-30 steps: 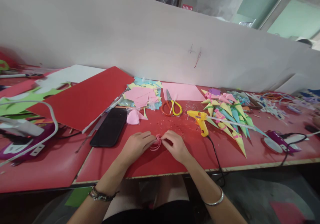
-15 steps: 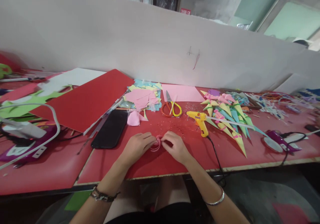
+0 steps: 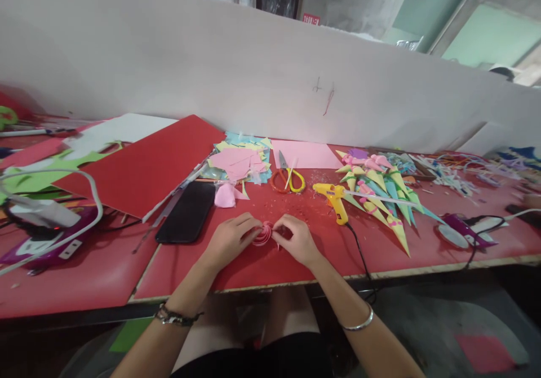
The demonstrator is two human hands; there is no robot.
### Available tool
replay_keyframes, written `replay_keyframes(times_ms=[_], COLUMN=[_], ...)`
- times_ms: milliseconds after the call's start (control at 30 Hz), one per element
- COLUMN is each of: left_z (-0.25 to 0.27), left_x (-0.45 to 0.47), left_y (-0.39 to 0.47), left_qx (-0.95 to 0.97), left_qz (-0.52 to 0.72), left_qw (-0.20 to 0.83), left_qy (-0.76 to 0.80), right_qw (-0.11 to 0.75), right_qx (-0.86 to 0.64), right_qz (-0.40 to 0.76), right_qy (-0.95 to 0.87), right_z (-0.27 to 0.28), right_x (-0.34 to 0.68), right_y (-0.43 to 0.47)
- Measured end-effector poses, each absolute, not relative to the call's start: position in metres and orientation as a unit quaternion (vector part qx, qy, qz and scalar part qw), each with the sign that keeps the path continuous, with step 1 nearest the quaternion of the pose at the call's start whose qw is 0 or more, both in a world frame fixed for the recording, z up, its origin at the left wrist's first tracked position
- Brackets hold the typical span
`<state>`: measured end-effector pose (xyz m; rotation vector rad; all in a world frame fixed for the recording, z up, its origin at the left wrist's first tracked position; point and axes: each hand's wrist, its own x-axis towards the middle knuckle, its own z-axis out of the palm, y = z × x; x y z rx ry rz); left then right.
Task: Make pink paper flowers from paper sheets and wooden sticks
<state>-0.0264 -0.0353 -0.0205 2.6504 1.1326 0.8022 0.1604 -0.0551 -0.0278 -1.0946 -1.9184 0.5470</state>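
Note:
A small pink coil of thin strip or cord (image 3: 262, 236), looped in several rounds, is between my two hands just above the red tabletop. My left hand (image 3: 232, 238) pinches its left side with thumb and fingertips. On the other side, the closed fingertips of my right hand (image 3: 298, 240) grip the coil's right edge, and a short pink end hangs below them. A black phone (image 3: 186, 212) lies left of my left hand. Beyond my hands are scissors (image 3: 288, 178) with red and yellow handles. A yellow glue gun (image 3: 335, 200) rests to the right.
Yellow, blue and pink paper cones (image 3: 382, 192) are piled at right. Cut paper pieces (image 3: 240, 164) and a red sheet (image 3: 147, 164) lie toward the white partition (image 3: 211, 68). Purple power strips (image 3: 71, 248) with cables sit at both sides. The glue gun's cord (image 3: 359, 248) crosses the table edge.
The coil's loops have shifted and sit closer around its middle, and a short pink end now shows under my right fingertips. Both hands keep their pinch. The whole view has shifted slightly.

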Motion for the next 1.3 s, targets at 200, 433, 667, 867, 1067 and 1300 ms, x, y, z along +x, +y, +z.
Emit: replay_keyframes(times_ms=[200, 433, 667, 867, 1067, 1300], left_z=[-0.017, -0.026, -0.023, -0.021, -0.025, -0.003], left_x=[-0.026, -0.019, -0.018, -0.020, -0.022, -0.027], left_y=[-0.038, -0.033, -0.035, -0.036, -0.032, -0.027], left_qx=[0.870, 0.888, 0.892, 0.878, 0.859, 0.841], left_qz=[0.275, 0.236, 0.237, 0.247, 0.269, 0.335], left_qw=[0.115, 0.124, 0.152, 0.172, 0.183, 0.167], left_qy=[0.392, 0.374, 0.354, 0.373, 0.396, 0.391], right_qw=[0.442, 0.446, 0.450, 0.460, 0.445, 0.467], right_qx=[-0.434, -0.400, -0.379, -0.369, -0.393, -0.397], right_qz=[0.166, 0.149, 0.166, 0.177, 0.222, 0.256], right_qy=[-0.767, -0.787, -0.791, -0.788, -0.773, -0.747], right_z=[-0.031, -0.034, -0.035, -0.031, -0.030, -0.021], right_x=[0.161, 0.161, 0.159, 0.156, 0.155, 0.159], right_y=[-0.055, -0.057, -0.057, -0.060, -0.062, -0.049])
